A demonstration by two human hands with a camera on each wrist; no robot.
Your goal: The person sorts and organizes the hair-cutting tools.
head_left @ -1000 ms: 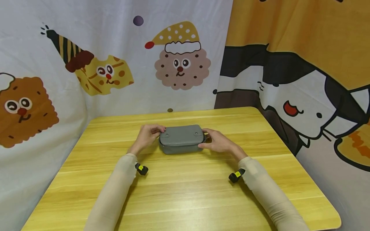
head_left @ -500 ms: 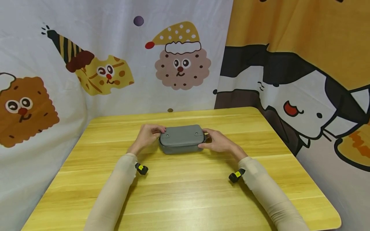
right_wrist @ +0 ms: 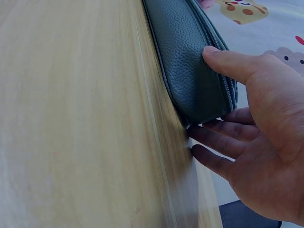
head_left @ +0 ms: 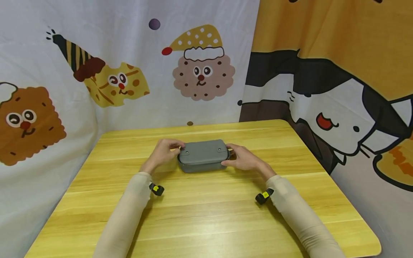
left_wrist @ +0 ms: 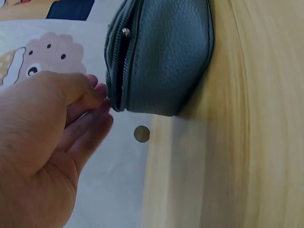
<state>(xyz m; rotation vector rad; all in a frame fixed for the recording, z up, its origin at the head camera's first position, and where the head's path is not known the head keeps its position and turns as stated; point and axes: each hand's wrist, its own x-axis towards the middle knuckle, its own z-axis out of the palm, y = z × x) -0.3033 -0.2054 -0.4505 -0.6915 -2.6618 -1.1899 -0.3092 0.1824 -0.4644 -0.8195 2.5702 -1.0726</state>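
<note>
A grey leather zip pouch (head_left: 204, 155) lies on the wooden table, its flap with two metal studs facing up. My left hand (head_left: 165, 152) pinches at its left back corner, thumb and fingertips meeting at the end of the zip (left_wrist: 124, 71); I cannot tell whether a zip pull is between them. Along that end the zip's two edges stand slightly apart. My right hand (head_left: 242, 157) holds the pouch's other end. Its thumb (right_wrist: 223, 59) presses the front side just below the zip, and the other fingers curl behind the end.
The yellow wooden table (head_left: 206, 215) extends around the pouch on every side. Behind it hangs a white curtain (head_left: 129, 32) with cartoon biscuits and cheese, and a cat-print curtain (head_left: 338, 89) covers the right. Black camera straps sit on both wrists.
My left wrist has shifted very slightly left. The right hand and the pouch hold nearly the same place.
</note>
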